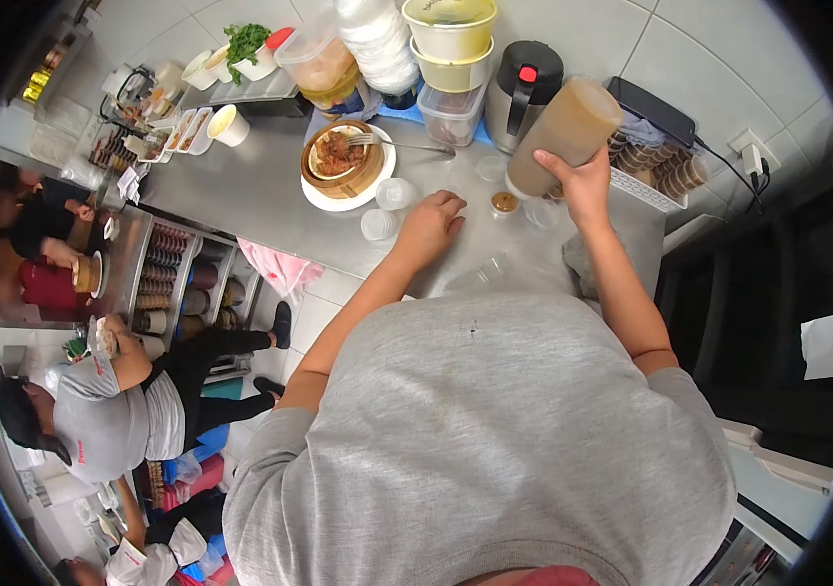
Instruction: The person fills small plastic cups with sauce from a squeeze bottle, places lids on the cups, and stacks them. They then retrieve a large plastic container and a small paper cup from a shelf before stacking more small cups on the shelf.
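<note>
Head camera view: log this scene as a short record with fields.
left grip: curled on the steel counter, beside two capped cups; contents, if any, unclear
right grip: wrapped around a bottle of brown sauce, tilted nozzle-down
small cup: beside the nozzle, brown inside
steamer: on a white plate, food inside, fork across its rim
jug: black, upright, behind the bottle
</note>
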Demonstrator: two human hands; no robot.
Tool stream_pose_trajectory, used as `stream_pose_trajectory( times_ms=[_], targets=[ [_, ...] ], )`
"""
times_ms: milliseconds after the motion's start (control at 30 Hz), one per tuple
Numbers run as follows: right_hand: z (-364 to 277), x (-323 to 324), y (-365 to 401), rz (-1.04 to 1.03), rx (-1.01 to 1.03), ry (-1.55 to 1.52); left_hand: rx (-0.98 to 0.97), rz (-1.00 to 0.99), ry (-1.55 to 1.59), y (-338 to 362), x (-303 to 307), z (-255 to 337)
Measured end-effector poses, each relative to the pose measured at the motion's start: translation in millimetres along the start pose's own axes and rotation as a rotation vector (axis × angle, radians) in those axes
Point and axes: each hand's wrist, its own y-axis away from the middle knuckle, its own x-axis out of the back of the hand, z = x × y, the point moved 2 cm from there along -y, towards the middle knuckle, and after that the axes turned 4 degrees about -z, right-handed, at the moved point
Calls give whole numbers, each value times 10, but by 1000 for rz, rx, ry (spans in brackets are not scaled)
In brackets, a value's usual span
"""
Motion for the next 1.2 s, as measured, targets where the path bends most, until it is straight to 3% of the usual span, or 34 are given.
stream_pose_trajectory(
  times_ms=[33,133,233,367,567,767,867,1067,1200],
  targets=[
    [-26,-4,3,-2,6,3,-11,38,21,6,35,58],
    [-62,-3,-7,-19,15,39,239,-232,208,38,236,314],
    [-141,-41,-12,-26,25,22,248,-560,155,212,192,393],
    [-147,-63,-30,-24,19,61,204,-628,163,369,88,421],
    [-166,-76,-22,-27,-3,85,195,-612,148,408,-74,329],
    [-70,-38,-48,-55,-18,103,212,-459,95,398,12,277],
    [-44,-28,-69,-61,-43,127,328,-476,-3,485,51,303],
    [-164,-225,-65,-59,-12,-7,354,-572,121,608,-130,56],
    [-152,-498,-49,-135,0,-29,316,-456,181,556,5,161]
  ],
)
